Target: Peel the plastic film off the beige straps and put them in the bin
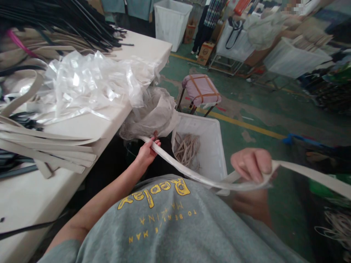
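A long beige strap stretches across in front of my body. Between my hands, thin clear plastic appears to cover the strap. My left hand pinches one end of it, beside a greyish plastic bag at the table edge. Farther along, my right hand is closed around the strap, slightly blurred; a loose bit of the plastic shows just below its fingers. Beyond that hand the strap runs out of view at the right. Another beige piece slants behind the right hand; whether it belongs to the same strap I cannot tell.
On the white table at left lie beige straps, a heap of clear plastic sleeves and black straps. A white bin holding beige strips stands below, before a padded stool. A person stands farther back.
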Demonstrator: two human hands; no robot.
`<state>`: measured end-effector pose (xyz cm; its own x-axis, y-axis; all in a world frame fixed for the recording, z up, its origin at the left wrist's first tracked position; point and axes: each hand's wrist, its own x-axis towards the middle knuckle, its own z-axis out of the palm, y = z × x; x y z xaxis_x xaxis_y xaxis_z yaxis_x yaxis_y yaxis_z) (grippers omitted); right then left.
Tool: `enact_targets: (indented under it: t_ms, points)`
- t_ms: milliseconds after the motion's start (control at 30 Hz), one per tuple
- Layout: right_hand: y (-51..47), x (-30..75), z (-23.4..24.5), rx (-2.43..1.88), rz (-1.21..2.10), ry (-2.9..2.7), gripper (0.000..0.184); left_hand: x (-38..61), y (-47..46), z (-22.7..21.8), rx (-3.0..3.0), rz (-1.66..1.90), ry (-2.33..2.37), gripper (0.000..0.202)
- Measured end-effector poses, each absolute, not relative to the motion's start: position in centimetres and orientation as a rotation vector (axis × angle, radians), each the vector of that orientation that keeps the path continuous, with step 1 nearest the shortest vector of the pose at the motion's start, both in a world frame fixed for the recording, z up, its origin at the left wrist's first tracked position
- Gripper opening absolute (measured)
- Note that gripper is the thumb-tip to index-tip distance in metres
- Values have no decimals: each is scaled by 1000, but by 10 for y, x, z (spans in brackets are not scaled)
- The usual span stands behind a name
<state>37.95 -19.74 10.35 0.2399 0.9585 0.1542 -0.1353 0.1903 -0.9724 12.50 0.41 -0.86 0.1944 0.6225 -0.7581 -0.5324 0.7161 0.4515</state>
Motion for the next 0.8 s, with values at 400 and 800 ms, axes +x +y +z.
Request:
enact_targets:
  t_ms: [400,800]
  points:
    - [-46,359,45,-1057,1417,-891,36,106,-38,4,1125,339,692,49]
    - [-21,348,92,-1060,1183,-1332,43,112,-18,18,1243,310,547,49]
